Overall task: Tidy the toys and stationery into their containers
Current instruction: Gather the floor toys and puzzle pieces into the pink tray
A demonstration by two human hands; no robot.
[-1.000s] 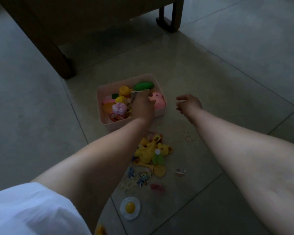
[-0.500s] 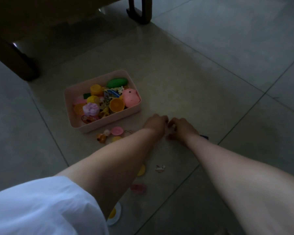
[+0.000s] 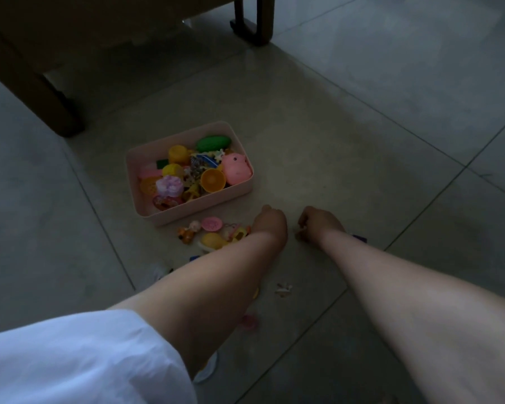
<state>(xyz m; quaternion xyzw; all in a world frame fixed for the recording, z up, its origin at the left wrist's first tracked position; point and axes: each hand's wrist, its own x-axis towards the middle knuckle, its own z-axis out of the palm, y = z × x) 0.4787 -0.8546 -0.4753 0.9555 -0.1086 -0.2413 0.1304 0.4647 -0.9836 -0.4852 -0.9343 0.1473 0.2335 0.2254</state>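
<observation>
Reaching down to the tiled floor (image 3: 362, 126) near the middle of the frame, both bare forearms end in hands set close together just below the pink box (image 3: 187, 212). The left hand (image 3: 270, 223) is curled knuckles-up with its fingers tucked under, touching the floor beside a loose cluster of small toys; whether it holds anything I cannot tell, as the fingers are hidden. The right hand (image 3: 318, 221) is likewise curled, and something small and pale shows at its fingertips (image 3: 301, 228), so it appears to pinch a little piece, though the dim light leaves that unsure. The pink box sits slightly above and left of centre, filled with toys: a green oval toy (image 3: 213, 143) at its far edge, a pink pig figure (image 3: 236, 169) at the right end, an orange bowl (image 3: 213, 180) beside the pig, a yellow cup (image 3: 179, 153) and a lilac frilly toy (image 3: 169, 185) toward the left. On the floor just in front of the box lie a pink round disc (image 3: 212, 223), a yellow toy (image 3: 213, 240) and a small orange figure (image 3: 185, 234). Lower, a tiny pale piece (image 3: 283, 288) lies between the arms. A white sleeve (image 3: 70, 360) fills the lower left, and dark wooden furniture legs (image 3: 254, 21) stand along the top.
</observation>
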